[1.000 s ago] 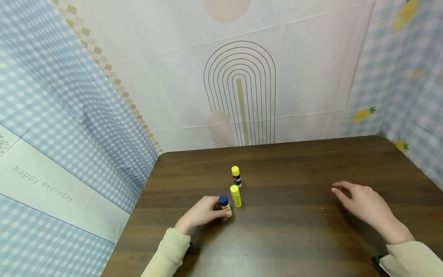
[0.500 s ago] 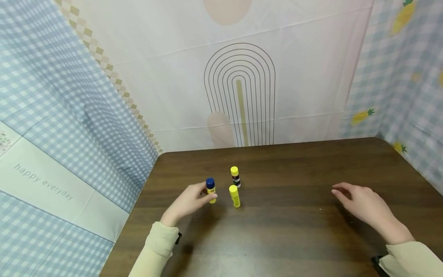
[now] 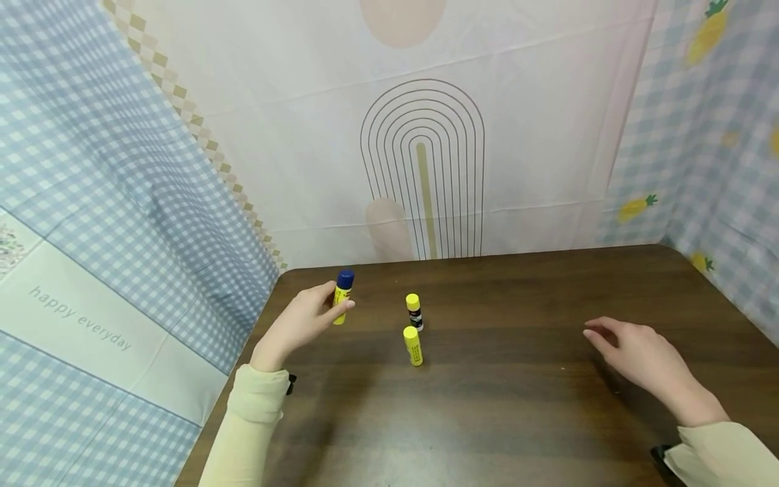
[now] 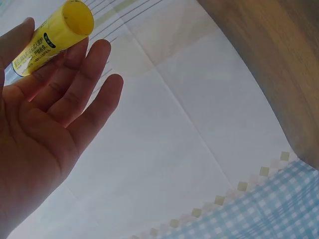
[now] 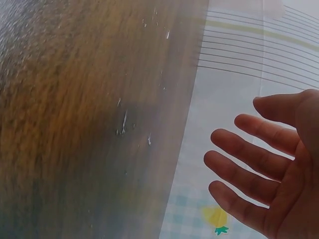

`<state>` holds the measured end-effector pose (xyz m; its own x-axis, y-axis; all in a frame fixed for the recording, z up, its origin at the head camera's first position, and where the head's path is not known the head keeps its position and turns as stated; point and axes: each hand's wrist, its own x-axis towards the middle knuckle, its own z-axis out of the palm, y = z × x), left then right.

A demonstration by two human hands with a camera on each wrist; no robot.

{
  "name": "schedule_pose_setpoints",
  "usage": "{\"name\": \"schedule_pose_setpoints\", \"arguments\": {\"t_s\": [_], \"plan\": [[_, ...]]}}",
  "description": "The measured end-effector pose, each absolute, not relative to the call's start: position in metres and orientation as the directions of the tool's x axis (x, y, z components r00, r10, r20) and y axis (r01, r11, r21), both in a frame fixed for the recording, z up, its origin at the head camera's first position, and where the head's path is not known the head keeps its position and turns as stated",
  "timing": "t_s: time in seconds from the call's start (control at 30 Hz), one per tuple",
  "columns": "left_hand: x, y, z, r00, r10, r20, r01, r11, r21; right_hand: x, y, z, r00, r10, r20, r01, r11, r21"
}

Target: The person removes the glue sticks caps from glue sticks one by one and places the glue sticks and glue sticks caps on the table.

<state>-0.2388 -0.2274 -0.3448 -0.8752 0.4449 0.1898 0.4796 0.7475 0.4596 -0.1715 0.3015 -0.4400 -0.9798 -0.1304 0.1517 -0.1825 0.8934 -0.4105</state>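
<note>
Between thumb and fingers my left hand (image 3: 298,323) pinches a blue-capped yellow glue stick (image 3: 342,297), lifted above the far left of the table. In the left wrist view the same glue stick (image 4: 50,40) shows its yellow base end and printed label. To its right on the table stand two more glue sticks: a yellow-capped one with a black label (image 3: 414,312) and, nearer me, an all-yellow one (image 3: 413,346). My right hand (image 3: 646,358) hovers at the right with relaxed fingers; the right wrist view shows nothing in its fingers (image 5: 244,149).
The dark brown wooden table (image 3: 517,406) reaches back to a pale printed cloth (image 3: 535,135). Blue checked cloth (image 3: 152,203) hangs along the left side, and more checked cloth with pineapples (image 3: 718,189) hangs at the right.
My left hand has lifted the blue-capped glue stick from beside the all-yellow one and carried it left and away from me. My right hand has stayed nearly still.
</note>
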Motion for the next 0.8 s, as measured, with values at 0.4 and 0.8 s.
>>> {"name": "schedule_pose_setpoints", "arguments": {"t_s": [0.4, 0.8], "plan": [[-0.245, -0.215, -0.330, -0.827, 0.510, 0.235, 0.561, 0.740, 0.370, -0.169, 0.305, -0.435, -0.983, -0.130, 0.129, -0.173, 0.893, -0.415], [-0.239, -0.168, -0.327, -0.753, 0.622, 0.215, 0.645, 0.762, 0.055, -0.171, 0.283, -0.426, -0.976, -0.155, 0.153, -0.207, 0.879, -0.429]]}}
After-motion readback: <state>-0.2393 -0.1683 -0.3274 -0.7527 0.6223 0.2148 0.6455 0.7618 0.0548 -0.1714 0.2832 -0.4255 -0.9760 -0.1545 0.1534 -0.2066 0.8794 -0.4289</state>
